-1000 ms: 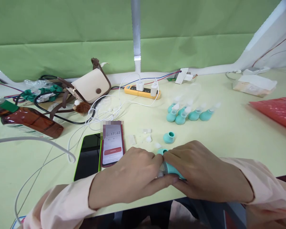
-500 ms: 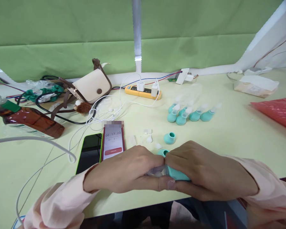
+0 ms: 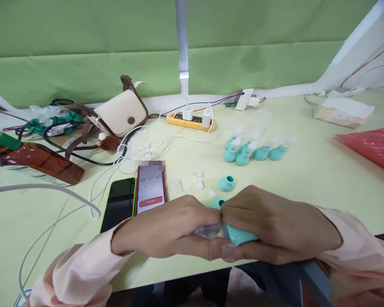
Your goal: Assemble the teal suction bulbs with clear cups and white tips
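Near the table's front edge my two hands meet at the fingertips. My left hand [image 3: 176, 228] is closed around a clear plastic nozzle [image 3: 208, 231], partly hidden by the fingers. In my right hand [image 3: 269, 224] is a teal rubber bulb [image 3: 240, 234], its neck against the nozzle. Whether the two parts are fully joined I cannot tell. Just behind the fingers stands another teal bulb [image 3: 216, 203] with an uncovered mouth. Beyond it lies one more open-mouthed bulb [image 3: 227, 183]. Several bulbs with clear nozzles [image 3: 243, 158] stand grouped farther back.
Small clear plastic pieces [image 3: 198, 184] lie left of the loose bulbs. Two phones [image 3: 151, 185] sit by my left wrist. A yellow power strip [image 3: 190, 121], white cables, a cream bag [image 3: 121, 115] and a brown bottle [image 3: 45, 162] occupy the back and left. Red packaging [image 3: 371, 147] lies right.
The bulb in my right hand has tilted slightly and shows more of its body below the fingers. Both hands keep their grip. The whole view has shifted a little.
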A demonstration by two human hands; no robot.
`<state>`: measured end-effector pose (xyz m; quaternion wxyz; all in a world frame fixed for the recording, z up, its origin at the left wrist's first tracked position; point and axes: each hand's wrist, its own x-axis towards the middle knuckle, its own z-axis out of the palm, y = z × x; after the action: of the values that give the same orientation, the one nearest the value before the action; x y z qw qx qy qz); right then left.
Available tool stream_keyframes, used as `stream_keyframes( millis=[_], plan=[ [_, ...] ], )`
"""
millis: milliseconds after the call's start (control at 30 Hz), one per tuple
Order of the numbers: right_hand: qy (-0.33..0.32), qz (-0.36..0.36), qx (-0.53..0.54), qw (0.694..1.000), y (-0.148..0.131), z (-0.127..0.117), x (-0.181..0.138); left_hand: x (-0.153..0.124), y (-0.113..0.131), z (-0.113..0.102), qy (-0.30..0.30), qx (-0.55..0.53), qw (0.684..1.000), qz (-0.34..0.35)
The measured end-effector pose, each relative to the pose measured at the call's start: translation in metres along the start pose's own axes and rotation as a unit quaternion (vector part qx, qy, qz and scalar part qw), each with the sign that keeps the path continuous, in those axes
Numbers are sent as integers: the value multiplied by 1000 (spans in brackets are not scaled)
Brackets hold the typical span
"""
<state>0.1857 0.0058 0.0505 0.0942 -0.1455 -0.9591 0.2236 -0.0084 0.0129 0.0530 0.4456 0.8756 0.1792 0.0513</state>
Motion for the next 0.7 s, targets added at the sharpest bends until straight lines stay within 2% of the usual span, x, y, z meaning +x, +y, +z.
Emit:
stream_keyframes(
  millis=[133, 267, 367, 533, 700],
  plan=[
    [10, -29, 65, 997, 0, -7, -2, -6, 0, 3, 20, -12, 999, 23],
    [117, 4, 62, 991, -8, -18, -10, -14, 10, 4, 107, 96, 990, -4],
    [171, 37, 39, 984, -9, -27, -14, -16, 17, 0, 117, 94, 988, -22],
    [167, 148, 87, 971, 12, -37, -12, -14, 20, -10, 152, 31, 983, -103],
    [141, 195, 29, 970, 52, -28, 2, -16, 18, -12, 245, 64, 962, -98]
  ],
)
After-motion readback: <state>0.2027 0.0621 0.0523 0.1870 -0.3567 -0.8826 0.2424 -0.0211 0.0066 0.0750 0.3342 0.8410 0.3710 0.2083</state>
